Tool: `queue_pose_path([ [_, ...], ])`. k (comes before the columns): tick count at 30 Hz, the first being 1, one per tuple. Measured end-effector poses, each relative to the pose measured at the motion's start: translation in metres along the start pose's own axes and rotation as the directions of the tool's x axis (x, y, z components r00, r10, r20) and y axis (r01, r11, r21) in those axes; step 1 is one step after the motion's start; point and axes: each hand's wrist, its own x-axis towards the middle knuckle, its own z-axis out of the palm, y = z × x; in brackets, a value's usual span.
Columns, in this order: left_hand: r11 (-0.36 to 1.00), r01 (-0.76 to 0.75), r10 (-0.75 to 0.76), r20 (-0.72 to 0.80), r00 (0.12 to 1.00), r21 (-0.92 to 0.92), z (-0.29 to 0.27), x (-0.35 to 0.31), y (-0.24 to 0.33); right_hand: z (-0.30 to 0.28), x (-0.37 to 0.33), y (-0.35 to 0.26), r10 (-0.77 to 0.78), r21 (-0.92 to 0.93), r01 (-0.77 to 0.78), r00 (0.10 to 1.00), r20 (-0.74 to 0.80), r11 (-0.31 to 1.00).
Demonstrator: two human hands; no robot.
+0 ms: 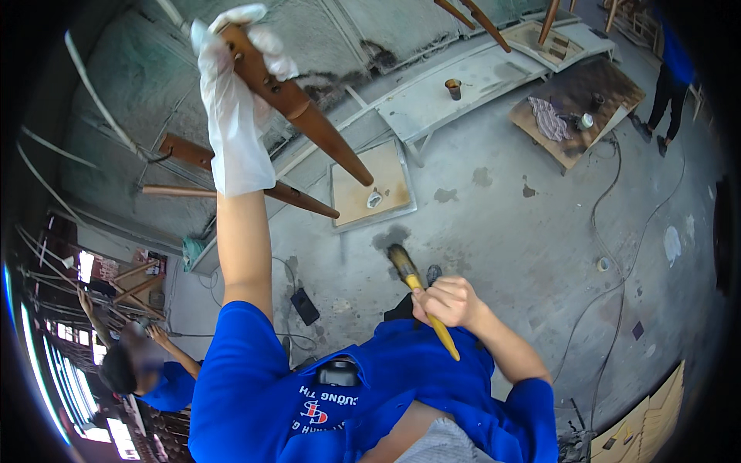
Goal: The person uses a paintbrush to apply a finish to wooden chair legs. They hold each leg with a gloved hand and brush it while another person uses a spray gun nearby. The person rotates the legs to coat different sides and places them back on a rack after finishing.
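My left hand [238,127], in a translucent white glove, is raised at the upper left. Its fingers close around the wide top end of a brown tapered wooden furniture leg [328,137], which slants down to the right and has dark holes near the grip. Low in front of my body, my bare right hand [454,299] grips a paintbrush [407,266] by its yellow handle. The dark-stained bristles point up and left, apart from the leg. More brown wooden legs [305,202] appear behind my left wrist, partly hidden by it.
A tan board [390,166] with a small white item lies beyond the brush. A pale bench [417,112] carries a dark cup [453,89]. A low table [571,147] holds a striped cloth. Hoses [620,293] and a phone [305,306] lie on the floor. Co-workers are at left and far right.
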Motion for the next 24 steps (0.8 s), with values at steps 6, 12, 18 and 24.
queue_pose_path([
  [6,0.99,-0.141,0.143,-0.101,0.984,0.025,-0.073,0.012,-0.095,0.036,-0.029,0.033,0.446,-0.052,-0.452,0.89,-0.097,0.891],
  [12,0.924,-0.262,0.311,-0.148,0.939,0.277,-0.178,0.037,-0.169,0.067,-0.029,0.075,0.638,-0.172,-0.629,0.77,-0.004,0.758],
  [18,0.914,-0.263,0.297,-0.07,0.952,0.309,-0.251,0.072,-0.225,0.076,0.019,0.137,0.798,-0.396,-0.695,0.551,0.243,0.6],
  [24,0.943,-0.317,0.309,0.087,0.947,0.102,-0.295,0.103,-0.259,0.068,0.055,0.186,0.843,-0.35,-0.785,0.38,0.38,0.511],
])
